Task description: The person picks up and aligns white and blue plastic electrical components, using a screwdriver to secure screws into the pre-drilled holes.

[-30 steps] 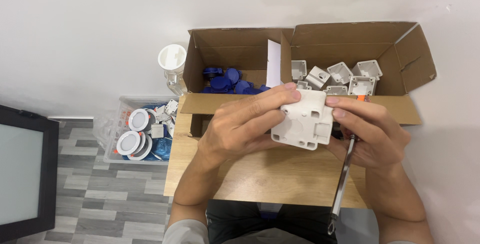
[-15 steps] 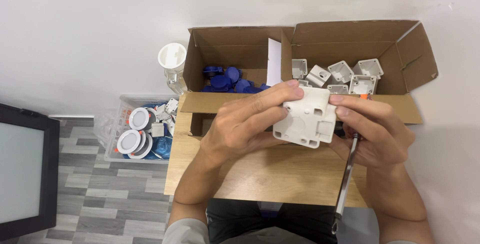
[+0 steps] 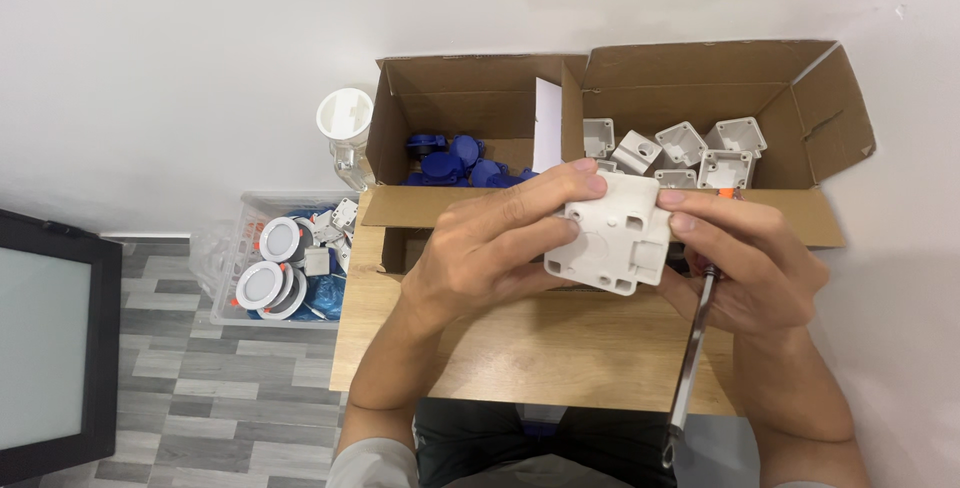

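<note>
I hold a white square plastic box part (image 3: 610, 233) in both hands above a small wooden table (image 3: 520, 348). My left hand (image 3: 490, 243) grips its left side, fingers curled over the top edge. My right hand (image 3: 745, 258) clasps its right side and also holds a screwdriver (image 3: 692, 348), whose metal shaft points down toward me, its orange handle end peeking out by my fingers.
An open cardboard box (image 3: 600, 98) behind my hands holds blue caps (image 3: 455, 163) on the left and several white box parts (image 3: 690, 148) on the right. A clear bin (image 3: 290, 258) with round white fittings sits on the floor at the left, beside a white cylinder (image 3: 345, 118).
Both hands have shifted the white part very slightly; the grip is the same.
</note>
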